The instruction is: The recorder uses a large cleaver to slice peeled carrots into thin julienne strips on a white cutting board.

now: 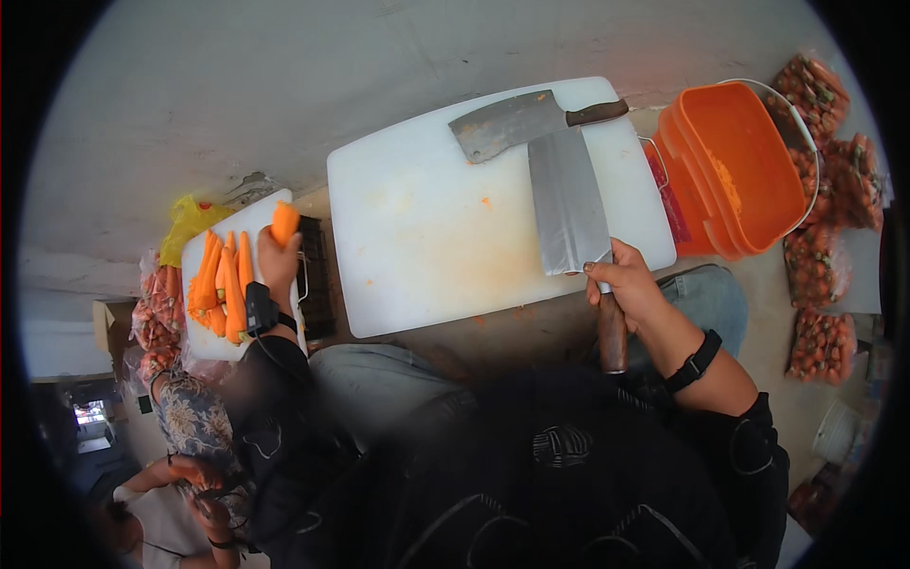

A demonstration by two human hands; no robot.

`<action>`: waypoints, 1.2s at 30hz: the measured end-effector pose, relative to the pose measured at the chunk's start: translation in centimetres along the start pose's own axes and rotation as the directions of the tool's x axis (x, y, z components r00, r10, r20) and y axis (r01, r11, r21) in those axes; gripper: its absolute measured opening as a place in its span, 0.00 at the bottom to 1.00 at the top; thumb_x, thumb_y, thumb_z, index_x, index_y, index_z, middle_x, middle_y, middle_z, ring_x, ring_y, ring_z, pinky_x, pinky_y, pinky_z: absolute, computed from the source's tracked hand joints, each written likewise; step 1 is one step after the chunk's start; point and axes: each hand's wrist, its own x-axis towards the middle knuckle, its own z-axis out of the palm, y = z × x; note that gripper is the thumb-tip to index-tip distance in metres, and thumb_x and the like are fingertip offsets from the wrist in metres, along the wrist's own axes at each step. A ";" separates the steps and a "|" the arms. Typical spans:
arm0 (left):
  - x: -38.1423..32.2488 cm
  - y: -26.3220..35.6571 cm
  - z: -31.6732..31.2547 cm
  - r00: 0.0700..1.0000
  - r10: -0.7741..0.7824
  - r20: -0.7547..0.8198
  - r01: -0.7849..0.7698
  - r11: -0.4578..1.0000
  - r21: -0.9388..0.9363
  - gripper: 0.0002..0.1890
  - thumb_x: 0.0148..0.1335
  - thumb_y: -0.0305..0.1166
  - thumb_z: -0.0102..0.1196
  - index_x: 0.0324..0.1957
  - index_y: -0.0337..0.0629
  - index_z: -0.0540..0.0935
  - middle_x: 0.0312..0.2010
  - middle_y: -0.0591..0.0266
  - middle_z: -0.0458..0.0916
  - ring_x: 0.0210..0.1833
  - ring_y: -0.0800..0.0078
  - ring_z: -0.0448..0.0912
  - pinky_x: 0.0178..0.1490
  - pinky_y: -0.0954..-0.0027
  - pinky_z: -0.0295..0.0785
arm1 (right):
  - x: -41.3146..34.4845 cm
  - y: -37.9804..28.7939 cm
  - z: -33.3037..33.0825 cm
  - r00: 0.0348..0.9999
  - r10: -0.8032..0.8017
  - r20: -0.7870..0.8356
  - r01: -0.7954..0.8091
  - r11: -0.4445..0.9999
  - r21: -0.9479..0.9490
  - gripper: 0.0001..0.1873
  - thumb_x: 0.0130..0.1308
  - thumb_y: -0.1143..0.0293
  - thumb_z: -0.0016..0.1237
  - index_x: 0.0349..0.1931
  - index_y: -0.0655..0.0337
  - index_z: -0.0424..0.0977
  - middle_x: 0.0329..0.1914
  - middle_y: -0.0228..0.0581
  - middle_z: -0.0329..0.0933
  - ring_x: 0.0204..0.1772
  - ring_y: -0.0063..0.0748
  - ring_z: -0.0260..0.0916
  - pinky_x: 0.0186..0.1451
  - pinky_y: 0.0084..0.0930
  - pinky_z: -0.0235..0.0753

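Observation:
My left hand [277,259] grips a peeled orange carrot [285,223] above the right side of a small white board [213,350]. Several more peeled carrots [226,281] lie heaped on that board, to the left of the hand. My right hand [629,283] is closed at the neck of a Chinese cleaver [569,203], whose wooden handle points back toward my body. Its broad blade is over the right part of a large white cutting board [426,242]. Beyond it a second cleaver [508,128], with a dark wooden handle, lies flat near the board's far edge.
An orange bucket [672,171] with carrot shreds inside stands right of the large board. Bags of unpeeled carrots [821,345] line the far right, with more bagged carrots [155,313] at left beside a yellow plastic bag [186,224]. Another person [170,523] sits at lower left.

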 end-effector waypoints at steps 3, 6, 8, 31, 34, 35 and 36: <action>-3.4 6.6 -1.4 0.981 0.128 0.147 -0.070 0.934 -0.350 0.28 0.54 0.34 0.64 0.54 0.32 0.70 0.49 0.42 0.76 0.52 0.50 0.76 0.57 0.60 0.70 | -0.2 0.0 -0.1 0.999 -0.031 0.040 0.031 0.999 0.011 0.11 0.60 0.78 0.45 0.44 0.68 0.69 0.36 0.43 0.77 0.21 0.23 0.69 0.26 0.19 0.71; -6.4 11.0 2.2 0.897 0.384 0.219 -0.285 0.881 -0.378 0.30 0.53 0.34 0.66 0.56 0.34 0.69 0.51 0.44 0.75 0.54 0.50 0.75 0.59 0.60 0.69 | -0.5 0.2 -1.1 0.996 -0.082 0.038 0.081 0.996 0.027 0.11 0.61 0.78 0.46 0.45 0.68 0.69 0.36 0.43 0.77 0.22 0.23 0.68 0.25 0.18 0.70; -9.8 17.5 1.5 0.817 0.499 0.287 -0.395 0.849 -0.353 0.30 0.51 0.33 0.67 0.55 0.35 0.69 0.49 0.45 0.75 0.53 0.48 0.74 0.58 0.59 0.70 | -0.7 0.3 -1.4 0.995 -0.093 0.021 0.092 0.995 0.036 0.11 0.61 0.78 0.46 0.45 0.68 0.69 0.36 0.43 0.76 0.22 0.23 0.68 0.25 0.18 0.70; -16.9 27.4 5.2 0.785 0.599 0.155 -0.571 0.798 -0.193 0.34 0.49 0.36 0.67 0.59 0.40 0.72 0.51 0.52 0.75 0.52 0.54 0.74 0.56 0.60 0.70 | -1.2 2.1 -2.0 0.980 -0.182 0.080 0.198 0.925 -0.325 0.13 0.62 0.80 0.45 0.48 0.70 0.68 0.30 0.39 0.73 0.18 0.25 0.69 0.23 0.24 0.71; -17.5 27.9 5.7 0.804 0.587 0.097 -0.564 0.804 -0.186 0.33 0.49 0.37 0.67 0.58 0.39 0.73 0.51 0.53 0.74 0.51 0.55 0.73 0.55 0.61 0.70 | -1.5 1.9 -1.6 0.972 -0.210 0.102 0.232 0.819 -0.525 0.13 0.63 0.78 0.45 0.48 0.70 0.68 0.28 0.42 0.73 0.19 0.24 0.70 0.23 0.25 0.72; -17.5 28.3 5.6 0.807 0.584 0.087 -0.563 0.806 -0.182 0.32 0.50 0.37 0.67 0.58 0.39 0.73 0.52 0.53 0.74 0.51 0.55 0.73 0.55 0.61 0.70 | -1.3 2.3 -1.8 0.958 -0.264 0.111 0.276 0.745 -0.607 0.12 0.62 0.77 0.46 0.46 0.70 0.67 0.29 0.47 0.74 0.23 0.35 0.72 0.28 0.32 0.73; -17.5 28.5 5.8 0.806 0.587 0.071 -0.568 0.802 -0.185 0.32 0.50 0.38 0.67 0.58 0.38 0.73 0.51 0.53 0.74 0.51 0.55 0.73 0.55 0.61 0.70 | -0.9 2.9 -2.0 0.940 -0.316 0.127 0.314 0.661 -0.681 0.12 0.61 0.75 0.47 0.44 0.70 0.67 0.29 0.53 0.74 0.28 0.46 0.74 0.34 0.38 0.74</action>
